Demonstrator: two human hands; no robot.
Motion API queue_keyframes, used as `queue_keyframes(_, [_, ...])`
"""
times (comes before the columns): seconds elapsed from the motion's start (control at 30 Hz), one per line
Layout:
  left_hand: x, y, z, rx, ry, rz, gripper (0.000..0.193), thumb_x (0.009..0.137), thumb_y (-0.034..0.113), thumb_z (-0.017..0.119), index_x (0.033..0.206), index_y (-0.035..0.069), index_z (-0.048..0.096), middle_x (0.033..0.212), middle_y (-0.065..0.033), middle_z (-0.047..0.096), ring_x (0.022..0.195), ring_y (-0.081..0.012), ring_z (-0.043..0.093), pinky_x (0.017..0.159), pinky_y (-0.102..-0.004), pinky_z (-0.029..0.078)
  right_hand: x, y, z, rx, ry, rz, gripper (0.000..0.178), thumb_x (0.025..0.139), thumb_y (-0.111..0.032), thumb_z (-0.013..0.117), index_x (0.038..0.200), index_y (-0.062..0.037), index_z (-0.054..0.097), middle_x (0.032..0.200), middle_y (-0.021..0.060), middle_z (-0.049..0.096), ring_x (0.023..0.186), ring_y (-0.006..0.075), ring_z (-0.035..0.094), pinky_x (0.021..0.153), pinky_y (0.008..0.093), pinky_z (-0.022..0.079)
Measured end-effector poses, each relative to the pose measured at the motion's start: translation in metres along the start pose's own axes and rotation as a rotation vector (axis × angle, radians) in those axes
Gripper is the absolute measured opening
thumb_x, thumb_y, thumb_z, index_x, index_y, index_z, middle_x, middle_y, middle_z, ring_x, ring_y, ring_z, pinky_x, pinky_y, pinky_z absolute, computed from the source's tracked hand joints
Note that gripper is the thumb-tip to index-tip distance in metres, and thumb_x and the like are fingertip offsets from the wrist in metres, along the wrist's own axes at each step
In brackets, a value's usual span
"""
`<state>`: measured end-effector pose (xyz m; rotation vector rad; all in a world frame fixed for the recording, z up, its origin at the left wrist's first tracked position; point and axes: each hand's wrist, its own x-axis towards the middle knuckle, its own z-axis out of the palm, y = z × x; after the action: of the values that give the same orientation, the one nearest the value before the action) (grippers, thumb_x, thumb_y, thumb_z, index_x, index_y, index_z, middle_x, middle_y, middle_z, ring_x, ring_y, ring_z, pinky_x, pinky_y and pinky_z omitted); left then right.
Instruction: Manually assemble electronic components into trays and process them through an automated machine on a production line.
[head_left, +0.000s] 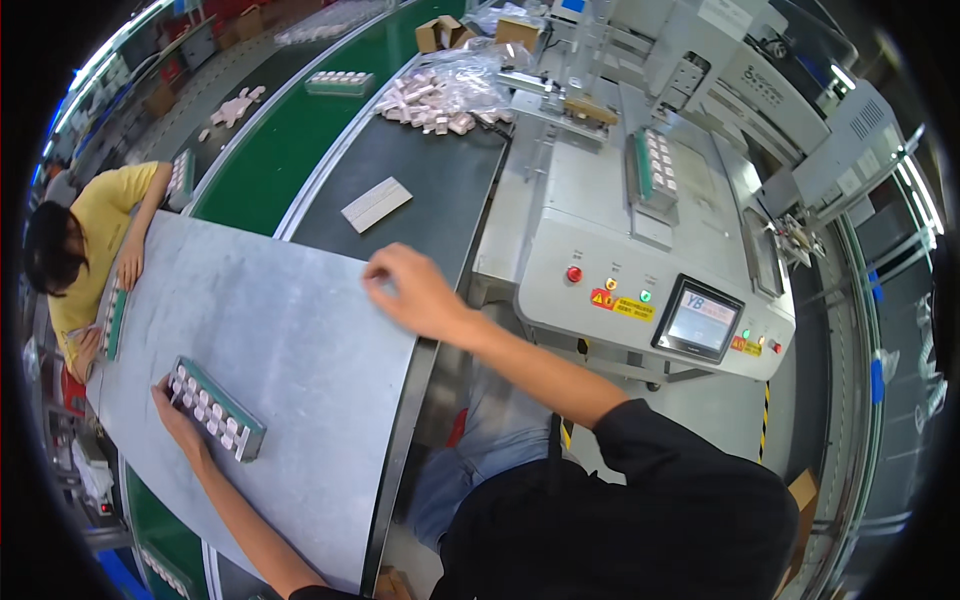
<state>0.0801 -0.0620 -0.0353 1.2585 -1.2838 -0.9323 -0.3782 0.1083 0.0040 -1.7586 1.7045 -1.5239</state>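
Observation:
My left hand (180, 418) grips the far left side of a long green-and-metal fixture (243, 412). Rows of small white block-shaped pieces (205, 398) sit in that fixture, which lies at a slant on the grey metal table (290, 300). Over the table's far right corner, my right hand (412, 292) is raised with its fingers curled together. Whatever those fingers pinch, if anything, is too small to make out. Beyond them a flat light-coloured slab (377, 204) lies on a dark surface.
Loose white pieces (430, 103) are heaped beside clear plastic bags. A green conveyor (262, 150) carries another filled fixture (340, 83). To the right stands a white machine (590, 230) with a screen (698, 318) and a loaded fixture (655, 170). A co-worker in yellow (105, 215) works at the left.

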Motion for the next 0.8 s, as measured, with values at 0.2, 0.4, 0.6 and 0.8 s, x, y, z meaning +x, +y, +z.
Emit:
queue_keyframes(0.2, [0.0,0.002,0.007,0.007,0.051,-0.031,0.063,0.105,0.05,0.032,0.12,-0.004,0.059,0.101,-0.0101,0.065,0.091,-0.0174,0.059,0.085,-0.0315,0.046,0.007,-0.003,0.04,-0.144,0.001,-0.028,0.005,0.082,-0.006,0.066,0.082,-0.0048,0.062,0.08,0.0067,0.06,0.08,0.0244,0.058,0.074,0.0372,0.046])
queue_keyframes(0.4, [0.0,0.005,-0.004,0.06,0.046,0.037,0.056,0.106,0.046,0.034,0.108,-0.002,0.063,0.091,-0.0068,0.064,0.083,-0.0145,0.058,0.079,-0.0287,0.046,0.009,-0.008,0.041,-0.123,-0.012,-0.068,0.006,0.081,-0.007,0.067,0.08,-0.0055,0.062,0.074,0.0054,0.057,0.078,0.0245,0.056,0.073,0.038,0.044])
queue_keyframes(0.6, [-0.012,0.017,0.019,0.097,0.075,0.025,0.058,0.106,0.043,0.033,0.108,-0.004,0.067,0.095,-0.0077,0.067,0.089,-0.0159,0.058,0.086,-0.0305,0.046,0.006,-0.001,0.04,-0.125,-0.041,-0.045,0.007,0.08,-0.007,0.067,0.08,-0.0065,0.061,0.079,0.006,0.06,0.081,0.0269,0.057,0.073,0.0392,0.044])
queue_keyframes(0.8, [-0.024,0.03,0.021,0.251,0.086,0.123,0.048,0.105,0.036,0.034,0.1,0.001,0.067,0.089,-0.0088,0.066,0.084,-0.0179,0.058,0.081,-0.0331,0.046,0.007,-0.001,0.044,-0.08,-0.046,-0.07,0.006,0.08,-0.007,0.068,0.081,-0.0052,0.062,0.079,0.0097,0.061,0.078,0.0285,0.059,0.073,0.0405,0.046])
